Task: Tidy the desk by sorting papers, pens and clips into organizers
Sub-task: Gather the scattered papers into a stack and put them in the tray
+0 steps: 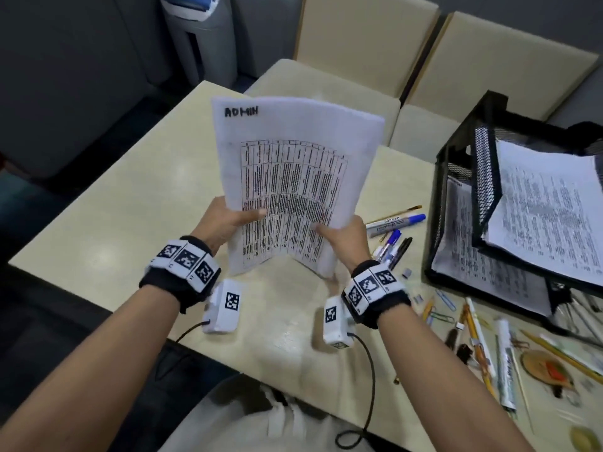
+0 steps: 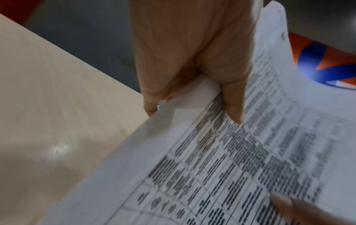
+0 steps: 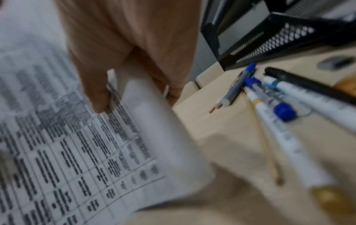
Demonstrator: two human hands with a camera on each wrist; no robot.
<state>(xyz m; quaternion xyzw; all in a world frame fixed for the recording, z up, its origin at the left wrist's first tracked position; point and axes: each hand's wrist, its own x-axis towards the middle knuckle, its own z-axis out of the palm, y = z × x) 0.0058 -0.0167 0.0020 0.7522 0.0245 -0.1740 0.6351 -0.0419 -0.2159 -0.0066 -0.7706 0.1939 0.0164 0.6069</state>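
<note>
A stack of white papers (image 1: 293, 164) marked "ADMIN", printed with a table, is held upright above the beige desk (image 1: 130, 197). My left hand (image 1: 233, 218) grips its lower left edge, thumb on the front. My right hand (image 1: 339, 231) grips the lower right edge. In the left wrist view the left hand (image 2: 192, 91) pinches the papers (image 2: 231, 167); in the right wrist view the right hand (image 3: 119, 85) pinches the papers (image 3: 96, 152). A black mesh paper tray (image 1: 463, 177) with printed sheets (image 1: 548, 207) stands at the right. Pens and markers (image 1: 394, 234) lie beside it.
Pencils, pens, paper clips and small clips (image 1: 473, 324) are scattered on the desk's right front. A round wooden piece (image 1: 548, 370) lies near the right edge. Beige chairs (image 1: 368, 44) stand behind the desk. The markers (image 3: 269, 97) lie close to my right hand.
</note>
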